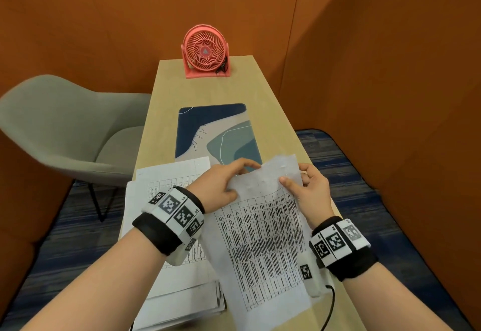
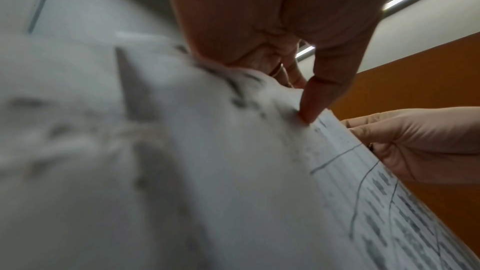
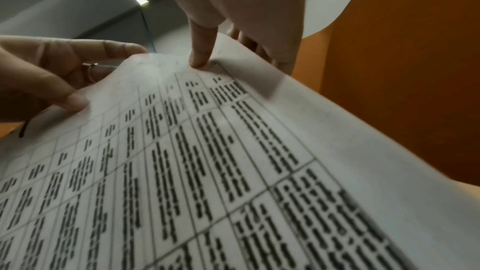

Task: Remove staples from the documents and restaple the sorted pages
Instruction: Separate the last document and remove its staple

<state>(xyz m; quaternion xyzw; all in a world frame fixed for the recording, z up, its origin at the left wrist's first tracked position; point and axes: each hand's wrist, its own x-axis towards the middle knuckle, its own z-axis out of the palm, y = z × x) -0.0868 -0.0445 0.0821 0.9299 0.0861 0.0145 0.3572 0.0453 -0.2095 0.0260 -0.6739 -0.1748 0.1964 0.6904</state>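
Both grips on one printed table sheet [image 1: 263, 229], lifted off the counter [image 1: 166, 88] at its far end. Left hand [image 1: 221, 183] pinching the top-left edge, thumb on the printed face, fingers curled behind. Right hand [image 1: 308, 187] pinching the top-right edge, thumb [image 3: 200, 48] pressed on the header row, fingers behind. Whether one sheet or several in the pinch: cannot tell. No staple, stapler or remover visible anywhere.

Step looks like separating or checking a page near the stapled corner. To do well: keep pinches close to the top edge, thumbs flat, pull apart gently to avoid tearing at staple holes; keep near end resting on the counter for support.

Outward: loose paper stack [image 1: 171, 289] left of the held sheet, under the left wrist. Patterned desk mat [image 1: 208, 127] beyond the hands. Pink desk fan [image 1: 205, 50] at the far end. Grey chair [image 1: 65, 127] to the left.
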